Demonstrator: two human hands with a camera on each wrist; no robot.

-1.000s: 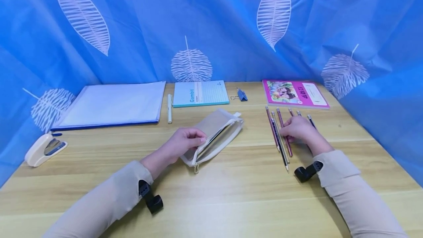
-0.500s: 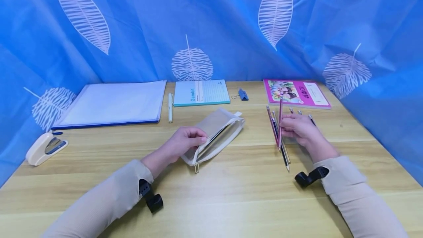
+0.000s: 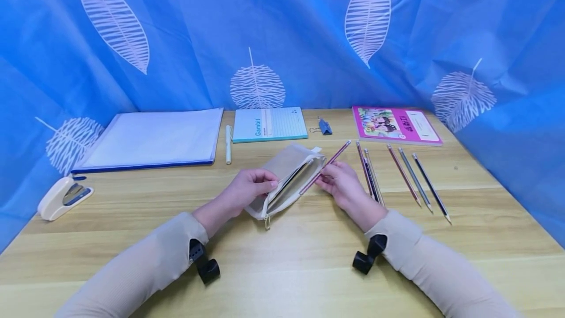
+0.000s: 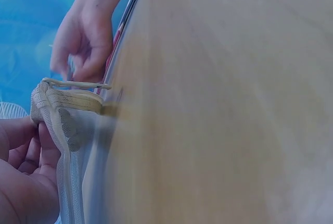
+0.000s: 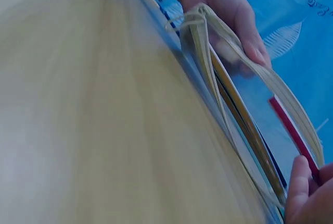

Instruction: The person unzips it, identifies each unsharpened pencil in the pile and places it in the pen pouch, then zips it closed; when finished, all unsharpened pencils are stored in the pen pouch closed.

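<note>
While the pale wood-grain table (image 3: pixel 287 269) bears an open beige mesh zip pouch (image 3: pixel 282 156) near its middle, the left hand (image 3: pixel 244 190), at the pouch's nine o'clock, pinches its edge. At three o'clock the right hand (image 3: pixel 344 183) grips a slim dark-red pencil (image 3: pixel 336 154) by the rim, its metal-capped end pointing between one and two o'clock. Six loose slim pencils (image 3: pixel 403 175) lie farther out at three o'clock.

So on my feed, the pencil (image 3: pixel 334 157) in the right grip (image 3: pixel 346 188) is dark red and the pouch (image 3: pixel 287 158) in the left grip (image 3: pixel 240 193) is plain beige. Pale yellow woodgrain worktop (image 3: pixel 300 269) under both, mostly hot pink booklet (image 3: pixel 398 126) beyond the right one, blue curtain (image 3: pixel 304 38) with white leaf prints past both.
</note>
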